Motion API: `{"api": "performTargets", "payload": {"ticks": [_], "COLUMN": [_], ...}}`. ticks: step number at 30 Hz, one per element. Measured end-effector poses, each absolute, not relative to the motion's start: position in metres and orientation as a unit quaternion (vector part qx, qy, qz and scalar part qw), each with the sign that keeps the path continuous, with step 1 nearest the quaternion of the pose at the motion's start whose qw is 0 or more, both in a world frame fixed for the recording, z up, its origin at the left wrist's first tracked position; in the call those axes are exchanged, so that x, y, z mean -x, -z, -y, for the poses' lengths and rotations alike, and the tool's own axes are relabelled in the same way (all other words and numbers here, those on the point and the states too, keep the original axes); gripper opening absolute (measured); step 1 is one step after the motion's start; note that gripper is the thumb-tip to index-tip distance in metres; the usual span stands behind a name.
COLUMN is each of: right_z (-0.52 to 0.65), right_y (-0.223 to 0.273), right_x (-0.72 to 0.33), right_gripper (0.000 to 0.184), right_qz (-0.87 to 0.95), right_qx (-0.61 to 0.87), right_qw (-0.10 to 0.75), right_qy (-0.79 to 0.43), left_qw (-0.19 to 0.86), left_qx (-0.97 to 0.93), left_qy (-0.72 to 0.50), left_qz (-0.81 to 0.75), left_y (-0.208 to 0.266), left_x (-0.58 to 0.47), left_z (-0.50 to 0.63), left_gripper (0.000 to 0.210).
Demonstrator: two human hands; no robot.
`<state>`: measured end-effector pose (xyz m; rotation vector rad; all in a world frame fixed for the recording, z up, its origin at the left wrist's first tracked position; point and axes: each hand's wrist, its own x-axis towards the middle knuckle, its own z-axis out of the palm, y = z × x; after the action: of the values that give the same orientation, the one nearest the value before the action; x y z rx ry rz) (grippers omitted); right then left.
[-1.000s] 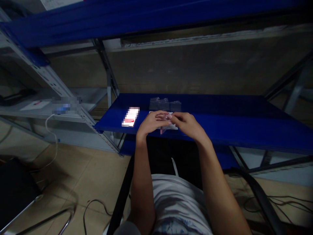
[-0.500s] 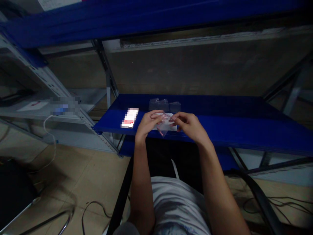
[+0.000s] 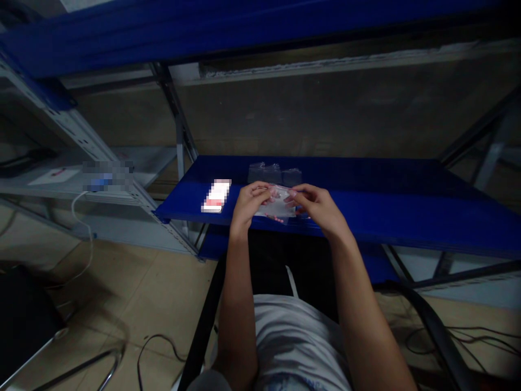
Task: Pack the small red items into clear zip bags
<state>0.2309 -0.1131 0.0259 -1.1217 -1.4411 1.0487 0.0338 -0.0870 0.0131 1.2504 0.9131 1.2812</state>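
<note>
My left hand (image 3: 249, 203) and my right hand (image 3: 315, 205) both pinch the top edge of a small clear plastic bag (image 3: 278, 207), held just above the front of the blue shelf (image 3: 386, 209). A small pink-red item (image 3: 275, 218) lies inside the bag near its bottom. Behind my hands, further back on the shelf, lie more clear bags (image 3: 273, 174). To the left of my left hand a white and red card (image 3: 216, 196) rests on the shelf.
A grey metal rack (image 3: 81, 163) with a white cable (image 3: 83, 228) stands at the left. A blue upper shelf beam (image 3: 244, 27) runs overhead. Cables lie on the tiled floor (image 3: 154, 347); a chair frame (image 3: 61, 358) is at lower left.
The bag has turned from hanging slanted between my fingers to being held flatter and wider. Both hands moved slightly apart along its top edge.
</note>
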Motion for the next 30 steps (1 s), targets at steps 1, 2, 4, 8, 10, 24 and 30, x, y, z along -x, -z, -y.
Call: {"api": "performTargets", "payload": {"ticks": [1, 2, 4, 8, 10, 24, 30], "right_z": [0.111, 0.11, 0.109, 0.113, 0.114, 0.113, 0.109], "right_y": [-0.024, -0.023, -0.022, -0.024, -0.025, -0.027, -0.025], "right_x": [-0.231, -0.232, -0.232, -0.231, -0.232, -0.23, -0.231], "right_gripper": [0.044, 0.044, 0.044, 0.039, 0.035, 0.036, 0.031], "right_qz": [0.596, 0.596, 0.593, 0.585, 0.59, 0.587, 0.595], "right_qx": [0.466, 0.468, 0.47, 0.472, 0.479, 0.465, 0.456], "right_qw": [0.496, 0.497, 0.504, 0.525, 0.528, 0.528, 0.54], "right_qy": [-0.427, -0.422, -0.417, -0.399, -0.379, -0.401, -0.381], "left_qw": [0.539, 0.539, 0.537, 0.526, 0.521, 0.485, 0.5], "left_qx": [-0.524, -0.525, -0.528, -0.541, -0.544, -0.557, -0.565], "left_qy": [-0.535, -0.532, -0.529, -0.528, -0.531, -0.555, -0.532], "left_qz": [-0.386, -0.388, -0.391, -0.389, -0.389, -0.384, -0.383], "left_y": [-0.014, -0.014, -0.015, -0.013, -0.011, -0.011, -0.014], "left_x": [-0.034, -0.035, -0.036, -0.035, -0.036, -0.05, -0.052], "left_z": [0.087, 0.087, 0.086, 0.084, 0.082, 0.087, 0.09], "left_gripper": [0.03, 0.03, 0.03, 0.03, 0.029, 0.021, 0.029]}}
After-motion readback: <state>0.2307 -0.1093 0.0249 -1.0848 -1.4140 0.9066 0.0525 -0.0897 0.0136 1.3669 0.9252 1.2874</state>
